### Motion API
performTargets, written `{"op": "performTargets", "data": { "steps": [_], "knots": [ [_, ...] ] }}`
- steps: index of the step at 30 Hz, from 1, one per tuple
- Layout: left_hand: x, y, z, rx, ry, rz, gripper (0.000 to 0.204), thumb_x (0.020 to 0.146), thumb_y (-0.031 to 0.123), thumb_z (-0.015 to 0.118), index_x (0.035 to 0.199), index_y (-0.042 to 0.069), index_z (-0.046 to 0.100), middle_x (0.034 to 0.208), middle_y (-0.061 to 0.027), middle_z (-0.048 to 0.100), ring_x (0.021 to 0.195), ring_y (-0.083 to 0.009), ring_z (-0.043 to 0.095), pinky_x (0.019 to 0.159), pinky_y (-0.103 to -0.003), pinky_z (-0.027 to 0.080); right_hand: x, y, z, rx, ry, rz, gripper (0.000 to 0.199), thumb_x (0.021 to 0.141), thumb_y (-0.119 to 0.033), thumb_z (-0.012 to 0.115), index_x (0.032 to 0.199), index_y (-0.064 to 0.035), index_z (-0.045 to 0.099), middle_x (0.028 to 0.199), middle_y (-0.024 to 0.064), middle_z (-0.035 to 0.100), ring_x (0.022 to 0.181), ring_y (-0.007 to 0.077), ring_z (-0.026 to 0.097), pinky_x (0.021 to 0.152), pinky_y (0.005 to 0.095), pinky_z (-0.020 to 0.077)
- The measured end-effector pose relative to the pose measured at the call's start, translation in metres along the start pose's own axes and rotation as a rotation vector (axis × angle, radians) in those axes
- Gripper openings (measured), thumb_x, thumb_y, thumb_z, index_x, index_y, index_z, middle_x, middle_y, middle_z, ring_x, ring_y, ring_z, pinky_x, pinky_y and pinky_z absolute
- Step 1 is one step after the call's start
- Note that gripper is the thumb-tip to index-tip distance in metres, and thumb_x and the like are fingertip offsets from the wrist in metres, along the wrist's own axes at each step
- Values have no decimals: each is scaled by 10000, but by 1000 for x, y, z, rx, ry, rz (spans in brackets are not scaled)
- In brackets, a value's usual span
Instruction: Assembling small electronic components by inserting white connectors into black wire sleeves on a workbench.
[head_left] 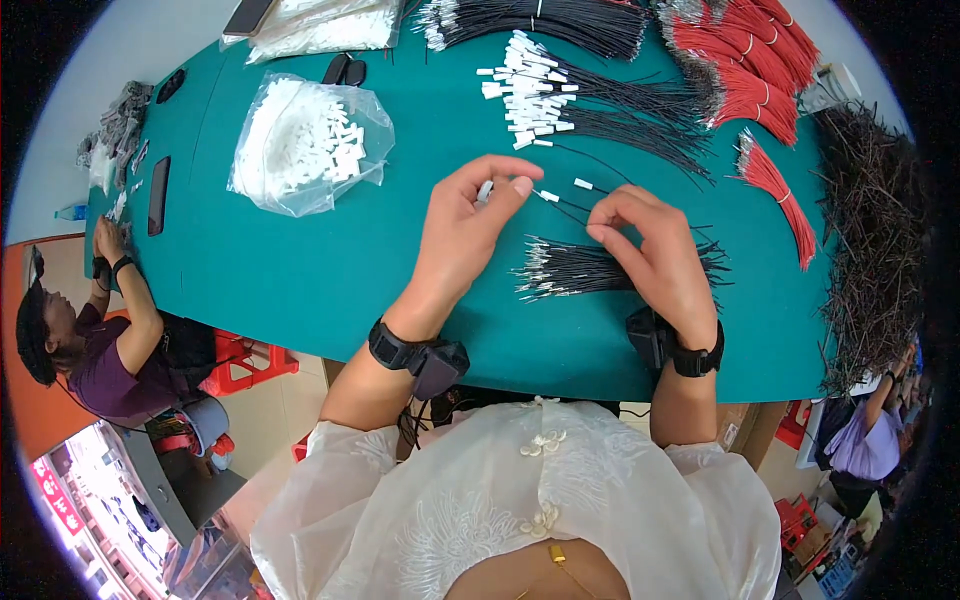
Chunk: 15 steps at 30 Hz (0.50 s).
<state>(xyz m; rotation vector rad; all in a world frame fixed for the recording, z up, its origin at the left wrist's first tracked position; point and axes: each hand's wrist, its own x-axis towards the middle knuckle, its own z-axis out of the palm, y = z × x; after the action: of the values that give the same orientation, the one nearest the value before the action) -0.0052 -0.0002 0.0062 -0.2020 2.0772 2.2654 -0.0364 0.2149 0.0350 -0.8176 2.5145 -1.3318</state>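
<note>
The right hand (648, 245) has thumb and forefinger pinched together on a thin black wire (570, 207), whose white connector housing (549, 196) sits just beside the left fingertips. The left hand's (470, 205) grip is nearly closed (whether it has hold of anything, I cannot tell). Under the right hand, a bundle of black wires with bare metal terminals (560, 268) lies on the green counter (400, 265); a clear bag of white housings (315, 145) rests farther left.
</note>
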Motion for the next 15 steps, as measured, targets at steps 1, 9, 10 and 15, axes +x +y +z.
{"op": "performTargets", "data": {
  "steps": [1,9,10,15],
  "knots": [
    [0,-1,0,0,1,-2,150,945,133,619,1038,35,683,732,83,496,658,-11,365,552,-198,263,0,0,1,2,-1,1,69,848,24,639,887,23,582,810,98,593,751,217,578,693,313,469],
    [-3,-1,5,92,63,152,121,922,143,660,935,30,700,684,85,459,636,-11,372,540,-208,288,-4,-7,-1,187,-33,208,42,903,-3,628,896,10,589,722,31,584,648,84,540,601,241,430],
    [-3,-3,5,89,65,160,119,920,145,665,916,31,698,679,87,457,637,-10,372,541,-208,289,-4,-8,0,197,-26,208,40,900,-2,634,901,9,596,716,19,581,645,68,529,588,226,417],
    [-5,-8,8,102,1,141,122,935,137,637,944,20,673,697,64,494,636,-25,398,542,-211,311,-3,-19,13,232,78,167,55,880,4,665,927,13,639,727,-7,596,641,27,498,549,191,375]
  ]
}}
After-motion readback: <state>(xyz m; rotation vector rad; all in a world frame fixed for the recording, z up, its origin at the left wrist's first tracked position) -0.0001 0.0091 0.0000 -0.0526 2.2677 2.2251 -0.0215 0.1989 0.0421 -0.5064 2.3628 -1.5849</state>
